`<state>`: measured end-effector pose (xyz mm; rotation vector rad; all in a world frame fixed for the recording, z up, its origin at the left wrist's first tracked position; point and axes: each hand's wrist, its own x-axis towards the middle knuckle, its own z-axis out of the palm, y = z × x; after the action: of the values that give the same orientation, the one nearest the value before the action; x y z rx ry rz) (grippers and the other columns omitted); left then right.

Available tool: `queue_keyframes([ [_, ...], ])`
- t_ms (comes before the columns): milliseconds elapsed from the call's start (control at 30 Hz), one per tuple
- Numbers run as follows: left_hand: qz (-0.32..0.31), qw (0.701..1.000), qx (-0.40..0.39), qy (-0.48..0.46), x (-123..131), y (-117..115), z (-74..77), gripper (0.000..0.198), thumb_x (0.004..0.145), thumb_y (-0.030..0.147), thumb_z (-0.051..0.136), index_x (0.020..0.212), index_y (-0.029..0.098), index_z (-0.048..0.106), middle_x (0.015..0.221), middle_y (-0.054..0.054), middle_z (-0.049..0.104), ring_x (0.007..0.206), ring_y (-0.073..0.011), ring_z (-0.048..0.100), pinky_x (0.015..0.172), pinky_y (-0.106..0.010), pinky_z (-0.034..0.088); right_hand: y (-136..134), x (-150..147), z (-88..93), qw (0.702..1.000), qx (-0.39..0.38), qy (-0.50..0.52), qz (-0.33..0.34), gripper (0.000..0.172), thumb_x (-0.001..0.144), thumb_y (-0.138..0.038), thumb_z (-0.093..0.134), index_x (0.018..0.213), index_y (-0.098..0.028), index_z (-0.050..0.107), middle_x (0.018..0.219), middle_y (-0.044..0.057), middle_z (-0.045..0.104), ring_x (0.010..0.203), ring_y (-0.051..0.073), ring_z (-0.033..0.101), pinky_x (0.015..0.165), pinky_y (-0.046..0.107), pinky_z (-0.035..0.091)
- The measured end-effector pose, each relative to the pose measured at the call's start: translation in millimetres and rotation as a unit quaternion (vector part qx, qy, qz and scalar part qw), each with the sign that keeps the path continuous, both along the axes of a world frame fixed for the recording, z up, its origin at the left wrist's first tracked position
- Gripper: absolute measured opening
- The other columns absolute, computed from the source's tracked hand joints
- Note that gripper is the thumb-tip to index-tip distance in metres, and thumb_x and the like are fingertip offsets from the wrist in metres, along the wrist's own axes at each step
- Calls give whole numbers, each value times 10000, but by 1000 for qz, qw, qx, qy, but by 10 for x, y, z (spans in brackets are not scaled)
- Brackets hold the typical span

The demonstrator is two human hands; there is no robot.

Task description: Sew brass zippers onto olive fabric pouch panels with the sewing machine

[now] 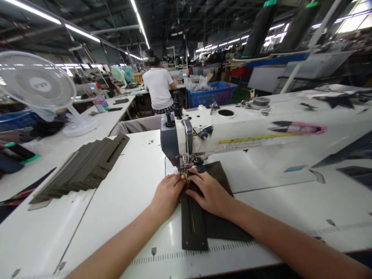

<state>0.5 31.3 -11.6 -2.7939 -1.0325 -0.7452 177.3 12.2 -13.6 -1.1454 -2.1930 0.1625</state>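
A dark olive fabric strip with a brass zipper (194,232) lies over a larger dark olive fabric panel (225,228) on the sewing table. Both reach under the needle area of a white sewing machine (186,139). My left hand (168,193) is closed at the strip's left edge, fingertips close to the presser foot. My right hand (210,192) rests on the fabric from the other side, thumb and fingers bent apart around the zipper, pressing it down. A gold-coloured metal piece, perhaps the zipper pull, shows between the fingertips.
At the left lies a fanned stack of olive strips (84,166). Behind it stands a white fan (37,83). Pink-handled snips (302,128) rest on the machine arm. A person in a white shirt (158,87) is farther back beside a blue crate (212,95).
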Motion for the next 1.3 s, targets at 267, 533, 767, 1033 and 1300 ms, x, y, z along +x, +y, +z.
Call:
queue_keyframes([
  [267, -70, 997, 19, 29, -131, -158, 38, 248, 825, 106, 418, 1025, 118, 564, 1095, -117, 617, 1019, -228, 576, 900, -421, 461, -200, -9, 91, 999, -11, 13, -40, 123, 790, -69, 445, 802, -158, 529, 748, 38, 559, 725, 173, 513, 680, 308, 430],
  [533, -54, 998, 14, 16, -106, -282, 13, 239, 847, 117, 411, 1044, 110, 546, 1089, -121, 619, 1029, -213, 574, 908, -383, 468, -950, -4, 223, 978, 66, -194, 45, 505, 768, -340, 494, 1182, -51, 520, 1242, 182, 503, 1162, 307, 404, 967, 466, 313],
  [767, -15, 1000, 13, 5, -72, -314, 20, 252, 787, 82, 478, 1007, 136, 589, 1049, -100, 637, 970, -224, 597, 831, -380, 512, -793, -215, -121, 968, 217, -126, -16, 261, 799, -103, 411, 839, -31, 659, 931, 175, 656, 895, 246, 588, 793, 337, 481],
  [1033, -22, 997, 67, -7, -45, -402, -40, 234, 829, 66, 421, 971, 121, 599, 1011, -115, 655, 946, -222, 617, 800, -372, 533, -819, -200, -179, 970, 237, -55, -14, 326, 824, -29, 330, 848, -67, 653, 879, 130, 675, 850, 203, 613, 744, 289, 522],
  [1300, -27, 998, 47, -11, -40, -316, 30, 246, 826, 70, 413, 986, 124, 591, 1024, -122, 647, 948, -229, 613, 824, -392, 528, -704, -191, -196, 976, 210, -50, 0, 350, 841, -51, 305, 877, -70, 652, 926, 135, 669, 886, 205, 611, 807, 293, 526],
])
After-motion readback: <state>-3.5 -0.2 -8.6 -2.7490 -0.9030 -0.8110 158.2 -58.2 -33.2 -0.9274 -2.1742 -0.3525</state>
